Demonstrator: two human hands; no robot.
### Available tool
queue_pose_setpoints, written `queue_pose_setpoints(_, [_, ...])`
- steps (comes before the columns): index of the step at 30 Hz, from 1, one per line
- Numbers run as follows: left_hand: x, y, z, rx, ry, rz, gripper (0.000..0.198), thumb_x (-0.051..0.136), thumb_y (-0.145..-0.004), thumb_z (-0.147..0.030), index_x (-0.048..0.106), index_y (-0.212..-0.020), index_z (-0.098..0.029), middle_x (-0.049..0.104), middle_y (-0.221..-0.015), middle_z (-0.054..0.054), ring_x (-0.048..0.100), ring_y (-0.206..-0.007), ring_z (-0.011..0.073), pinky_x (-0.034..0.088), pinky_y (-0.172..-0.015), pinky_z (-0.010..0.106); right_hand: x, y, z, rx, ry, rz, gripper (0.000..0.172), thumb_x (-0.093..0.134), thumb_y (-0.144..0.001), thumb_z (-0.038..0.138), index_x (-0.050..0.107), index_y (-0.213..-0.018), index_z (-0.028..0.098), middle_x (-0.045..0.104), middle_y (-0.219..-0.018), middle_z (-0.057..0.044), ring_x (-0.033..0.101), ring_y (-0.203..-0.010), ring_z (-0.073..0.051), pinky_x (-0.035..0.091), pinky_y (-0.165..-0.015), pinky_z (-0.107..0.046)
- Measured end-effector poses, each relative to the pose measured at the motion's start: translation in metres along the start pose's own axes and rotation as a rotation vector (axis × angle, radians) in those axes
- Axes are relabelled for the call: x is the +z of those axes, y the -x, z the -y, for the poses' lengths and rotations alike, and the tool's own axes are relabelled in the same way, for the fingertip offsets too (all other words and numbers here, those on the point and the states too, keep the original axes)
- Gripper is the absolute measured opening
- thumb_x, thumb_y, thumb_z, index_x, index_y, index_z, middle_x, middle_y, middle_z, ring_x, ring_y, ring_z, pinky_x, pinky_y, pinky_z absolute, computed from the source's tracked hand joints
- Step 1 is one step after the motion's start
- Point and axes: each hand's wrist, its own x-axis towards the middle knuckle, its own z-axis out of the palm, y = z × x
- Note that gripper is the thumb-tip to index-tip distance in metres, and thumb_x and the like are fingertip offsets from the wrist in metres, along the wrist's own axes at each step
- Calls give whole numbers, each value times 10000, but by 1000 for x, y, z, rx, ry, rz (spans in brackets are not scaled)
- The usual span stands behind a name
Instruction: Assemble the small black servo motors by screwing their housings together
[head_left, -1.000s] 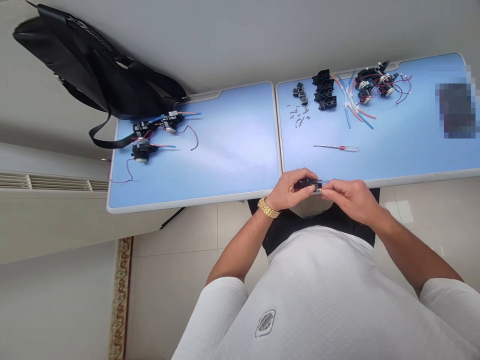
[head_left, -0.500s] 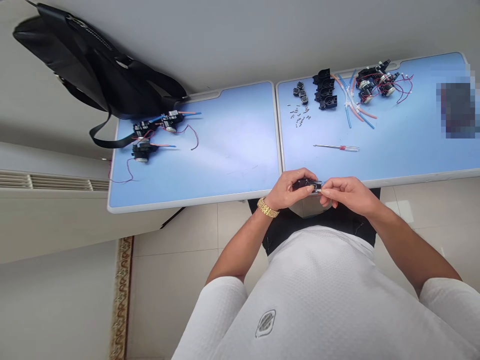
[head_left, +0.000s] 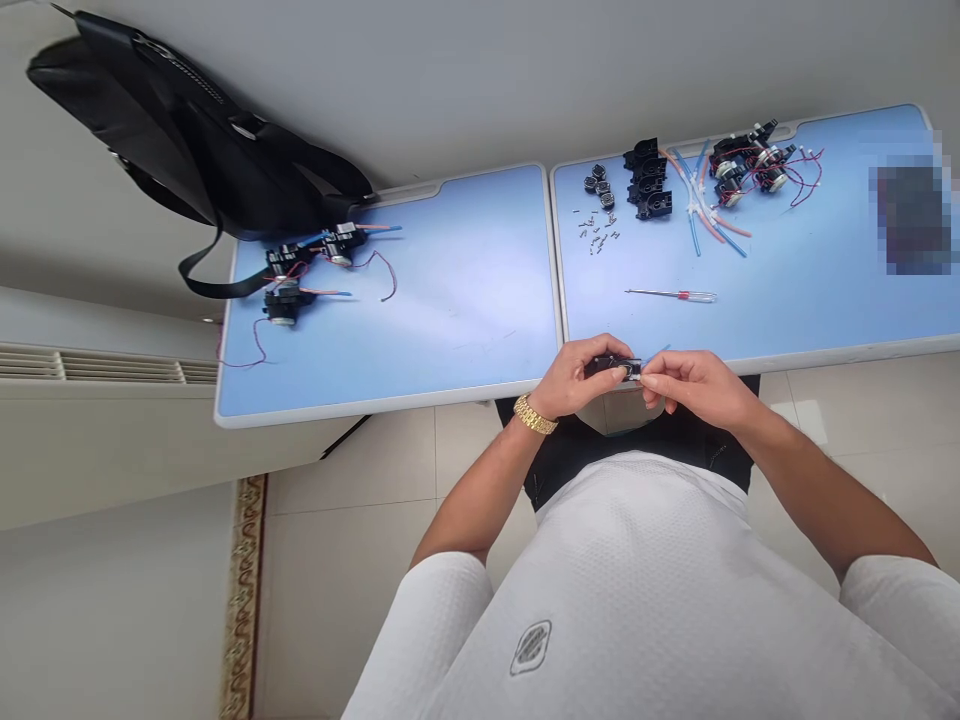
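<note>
My left hand (head_left: 581,377) is closed around a small black plastic pump housing (head_left: 630,368), just above the near table edge. Its right end sticks out past the thumb. At that end my right hand (head_left: 686,385) pinches with thumb and forefinger. A thin blue tube (head_left: 660,352) pokes out above these fingers; its other end is hidden. Farther off on the table lies a screwdriver (head_left: 679,295) with a clear and red handle. Several black housings (head_left: 651,180) stand in a row behind it, beside crossed blue and orange tubes (head_left: 701,205).
Small round motors (head_left: 600,185) and scattered screws (head_left: 598,233) lie near the table joint. Wired black assemblies sit at the back right (head_left: 750,165) and on the left table (head_left: 285,265). A black bag (head_left: 202,140) leans at the left. A blurred dark object (head_left: 915,220) is far right.
Both hands stay nearly in place on the black housing. More of the blue tube now shows above my right fingers, and the housing's right end is a little more exposed.
</note>
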Motion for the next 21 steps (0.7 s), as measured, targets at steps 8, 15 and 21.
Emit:
queue_pose_setpoints(8, [-1,-2,-5,-82,100,-15,571,773,-985,-739,801,-1084,-177,802,-993,80,686,-842,203,539,-765,331,11,0,5,-37,-41,-42,445,836,-945,670,753,-876,238,783,-858,-62,703,-790,-204,578,-635,-331])
queue_pose_setpoints(15, [-2,-2,-6,-83,117,-6,572,784,-985,-730,801,-1093,-169,795,-984,76,679,-832,193,536,-762,320,11,-1,-1,-45,-68,-42,389,818,-961,607,745,-878,233,796,-914,-70,749,-870,-214,600,-649,-307])
queue_pose_setpoints(21, [-2,-3,-5,-87,118,-6,571,789,-983,-729,802,-1091,-169,789,-969,69,674,-820,189,536,-757,318,10,-2,-2,-49,-48,-48,344,812,-954,563,759,-886,230,805,-928,-73,766,-892,-220,597,-649,-301])
